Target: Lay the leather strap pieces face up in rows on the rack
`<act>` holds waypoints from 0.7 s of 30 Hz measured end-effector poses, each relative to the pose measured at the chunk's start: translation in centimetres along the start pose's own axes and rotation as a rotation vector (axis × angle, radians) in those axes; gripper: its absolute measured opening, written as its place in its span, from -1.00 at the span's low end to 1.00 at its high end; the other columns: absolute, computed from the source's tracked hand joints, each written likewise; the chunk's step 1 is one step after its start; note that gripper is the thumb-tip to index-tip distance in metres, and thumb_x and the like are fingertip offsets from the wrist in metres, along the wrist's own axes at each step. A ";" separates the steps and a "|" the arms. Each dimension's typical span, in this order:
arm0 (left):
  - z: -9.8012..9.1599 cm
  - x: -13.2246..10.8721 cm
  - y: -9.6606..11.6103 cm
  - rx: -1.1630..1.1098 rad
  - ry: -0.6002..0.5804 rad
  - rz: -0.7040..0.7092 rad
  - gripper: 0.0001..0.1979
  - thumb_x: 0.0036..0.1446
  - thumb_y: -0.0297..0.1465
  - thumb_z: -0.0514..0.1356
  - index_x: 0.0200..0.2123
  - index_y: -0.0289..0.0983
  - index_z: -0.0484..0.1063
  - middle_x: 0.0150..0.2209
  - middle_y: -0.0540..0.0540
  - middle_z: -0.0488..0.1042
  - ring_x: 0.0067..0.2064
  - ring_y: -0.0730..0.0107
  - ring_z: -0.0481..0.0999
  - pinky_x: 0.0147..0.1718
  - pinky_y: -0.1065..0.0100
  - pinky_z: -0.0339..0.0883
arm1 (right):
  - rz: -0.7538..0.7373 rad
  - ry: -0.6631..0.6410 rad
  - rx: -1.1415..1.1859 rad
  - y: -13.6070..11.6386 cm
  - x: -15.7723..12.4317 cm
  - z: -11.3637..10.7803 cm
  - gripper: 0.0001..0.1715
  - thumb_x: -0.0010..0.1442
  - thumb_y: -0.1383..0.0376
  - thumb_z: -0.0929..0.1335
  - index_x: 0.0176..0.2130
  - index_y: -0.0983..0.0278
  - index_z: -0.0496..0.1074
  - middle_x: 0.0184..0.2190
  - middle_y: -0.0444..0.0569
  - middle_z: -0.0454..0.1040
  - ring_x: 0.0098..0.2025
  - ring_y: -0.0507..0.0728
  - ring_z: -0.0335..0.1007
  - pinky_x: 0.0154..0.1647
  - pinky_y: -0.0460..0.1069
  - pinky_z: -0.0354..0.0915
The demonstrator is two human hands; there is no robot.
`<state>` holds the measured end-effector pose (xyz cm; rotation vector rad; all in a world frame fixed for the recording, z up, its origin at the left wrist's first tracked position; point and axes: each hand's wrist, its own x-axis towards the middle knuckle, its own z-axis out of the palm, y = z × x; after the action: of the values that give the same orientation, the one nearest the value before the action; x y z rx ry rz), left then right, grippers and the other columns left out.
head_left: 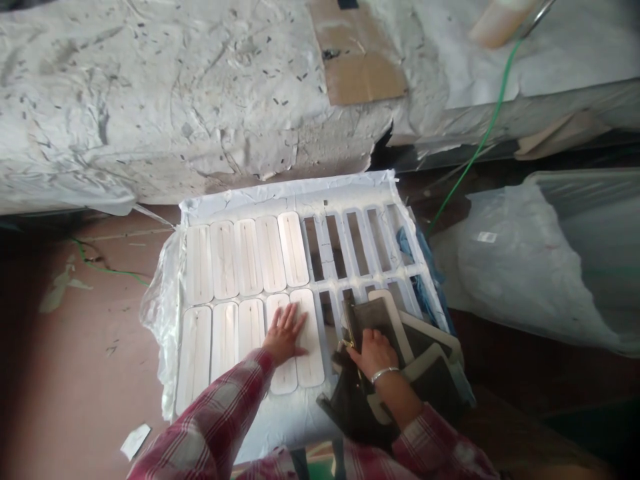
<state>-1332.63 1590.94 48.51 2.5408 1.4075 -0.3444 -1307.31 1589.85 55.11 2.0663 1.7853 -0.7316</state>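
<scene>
My left hand (286, 333) lies flat with its fingers spread across two white rounded panels, one of them the rightmost panel (311, 353) of the near row. Each white panel has a thin line down its middle. They sit in two rows on a white slotted frame (356, 285). My right hand (374, 353), a bracelet at its wrist, is curled over a dark fabric piece (345, 393) with a zipper and a gold-coloured pull near the thumb. Several dark pieces with pale borders (427, 373) lie overlapped beside it, over the frame's right part.
Behind the frame runs a long surface under a stained white cover (200, 87), with a cardboard piece (367, 67) on it. A green cord (493, 127) hangs at the right. A plastic-lined bin (520, 260) stands there, and blue cloth (425, 280) shows beneath the frame.
</scene>
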 end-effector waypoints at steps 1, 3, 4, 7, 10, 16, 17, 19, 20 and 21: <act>0.3 -0.5 0.2 0.003 0.009 -0.008 -0.05 -0.04 0.13 0.09 0.29 -0.28 -0.08 0.30 -0.37 -0.24 0.32 -0.05 -0.28 0.22 -0.10 -0.35 | -0.016 -0.045 -0.006 0.4 0.3 0.3 -0.57 0.08 0.10 0.34 -0.18 0.39 0.33 -0.18 0.18 0.37 -0.10 0.30 0.31 -0.20 0.05 0.22; 0.9 -1.3 0.7 0.013 0.032 -0.037 -0.17 0.08 0.05 0.04 0.29 -0.29 -0.08 0.30 -0.33 -0.22 0.32 0.00 -0.25 0.22 -0.10 -0.33 | -0.084 -0.106 0.000 0.7 0.7 0.4 -0.72 0.14 0.24 0.28 -0.20 0.39 0.35 -0.20 0.16 0.40 -0.11 0.27 0.34 -0.17 0.03 0.20; 1.1 -1.6 0.9 0.017 0.040 -0.052 -0.20 0.12 0.02 0.03 0.29 -0.30 -0.08 0.30 -0.31 -0.21 0.32 0.00 -0.24 0.22 -0.10 -0.31 | -0.109 -0.125 0.017 0.9 0.8 0.2 -0.78 0.14 0.31 0.25 -0.22 0.38 0.36 -0.22 0.15 0.42 -0.13 0.24 0.36 -0.18 0.02 0.20; 1.0 -1.6 1.4 0.004 0.012 -0.077 -0.23 0.14 -0.03 0.04 0.28 -0.32 -0.07 0.30 -0.31 -0.21 0.32 -0.01 -0.21 0.22 -0.13 -0.29 | -0.096 -0.067 0.144 2.4 0.4 -1.6 -0.82 0.13 0.38 0.20 -0.30 0.35 0.35 -0.28 0.12 0.45 -0.23 0.17 0.40 -0.26 -0.02 0.19; -0.4 -0.7 1.7 -0.071 -0.092 -0.109 -0.20 0.08 -0.06 0.13 0.27 -0.33 -0.03 0.29 -0.33 -0.16 0.31 -0.04 -0.16 0.22 -0.13 -0.27 | -0.049 0.116 0.458 5.6 -0.7 -4.6 -0.83 0.11 0.27 0.21 -0.33 0.29 0.33 -0.38 0.05 0.45 -0.30 0.16 0.39 -0.30 -0.01 0.22; -6.8 2.3 3.9 -0.791 0.035 -0.368 -0.26 0.10 -0.03 0.09 0.24 -0.32 0.06 0.24 -0.33 0.09 0.26 0.01 0.05 0.21 -0.09 -0.14 | -0.127 -0.035 1.388 9.3 -0.3 -8.1 -0.48 -0.03 0.13 0.35 -0.05 0.21 0.35 -0.20 -0.03 0.49 -0.12 0.20 0.39 -0.14 0.01 0.30; -8.2 2.8 4.6 -1.059 0.066 -0.392 -0.29 0.14 -0.02 0.03 0.24 -0.31 0.05 0.23 -0.32 0.10 0.23 0.06 0.12 0.19 -0.03 -0.01 | -0.158 -0.091 1.482 8.8 0.4 -7.9 -0.44 -0.05 0.15 0.36 -0.02 0.21 0.34 -0.19 -0.04 0.49 -0.11 0.19 0.39 -0.12 0.02 0.30; -10.8 3.8 5.9 -1.585 0.045 -0.385 -0.35 0.18 -0.03 -0.01 0.20 -0.32 0.14 0.18 -0.33 0.20 0.12 0.10 0.31 0.05 0.08 0.25 | -0.228 -0.166 1.593 7.3 2.3 -7.2 -0.43 -0.08 0.18 0.37 -0.03 0.23 0.37 -0.23 -0.04 0.51 -0.14 0.19 0.41 -0.11 0.03 0.30; -11.9 4.2 6.4 -1.758 0.044 -0.376 -0.39 0.17 -0.04 0.02 0.14 -0.34 0.21 0.11 -0.33 0.30 0.04 0.12 0.39 -0.01 0.12 0.31 | -0.263 -0.194 1.622 6.3 3.5 -6.7 -0.44 -0.09 0.17 0.37 -0.05 0.24 0.39 -0.25 -0.03 0.52 -0.15 0.19 0.41 -0.10 0.04 0.29; -12.8 4.7 6.8 -1.841 0.087 -0.391 -0.43 0.15 -0.06 0.06 0.08 -0.35 0.28 0.02 -0.31 0.39 -0.03 0.14 0.44 -0.07 0.16 0.34 | -0.292 -0.219 1.639 5.3 4.8 -6.2 -0.45 -0.09 0.15 0.38 -0.07 0.25 0.41 -0.26 -0.02 0.52 -0.15 0.19 0.41 -0.09 0.05 0.29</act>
<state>-1323.19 1594.98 59.70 0.7691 1.1608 0.7182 -1300.63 1596.21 56.99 2.1052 1.3256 -3.0661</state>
